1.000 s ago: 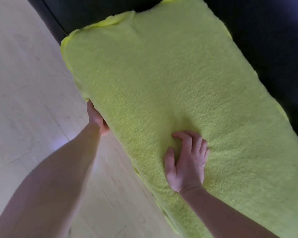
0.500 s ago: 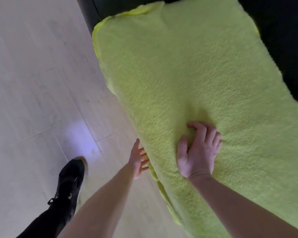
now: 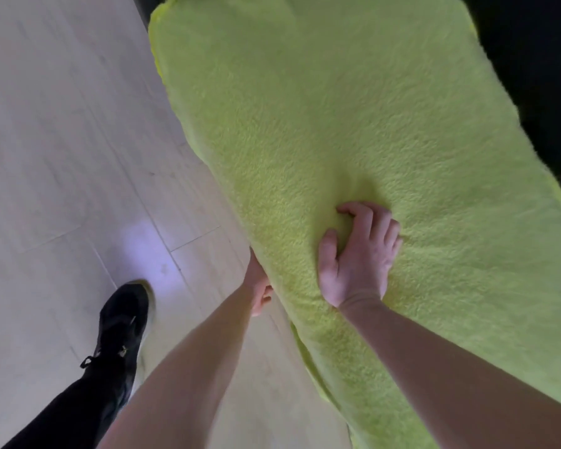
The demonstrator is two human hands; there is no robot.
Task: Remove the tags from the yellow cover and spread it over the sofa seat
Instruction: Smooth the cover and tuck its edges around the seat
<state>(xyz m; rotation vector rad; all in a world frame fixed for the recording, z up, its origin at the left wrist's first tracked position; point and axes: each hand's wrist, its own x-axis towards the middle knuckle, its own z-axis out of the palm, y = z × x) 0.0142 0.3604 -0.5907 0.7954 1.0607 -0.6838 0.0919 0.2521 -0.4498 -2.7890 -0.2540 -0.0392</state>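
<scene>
The fuzzy yellow cover (image 3: 353,108) lies spread along the dark sofa seat (image 3: 544,76), and its front edge hangs over toward the floor. My right hand (image 3: 357,254) rests on top of the cover with its fingers curled into the pile, pinching a small fold and denting the fabric. My left hand (image 3: 259,286) is at the hanging front edge, its curled fingers on the cloth and partly hidden by it. No tags are visible.
Pale wooden floor (image 3: 62,140) fills the left side. My foot in a black shoe (image 3: 123,322) stands on it near the sofa front. The sofa's dark back runs along the right edge.
My left hand left the front edge, hung free over the floor, then came back to the edge nearer me. My right hand stayed on the cover. The view shifted and my foot came in.
</scene>
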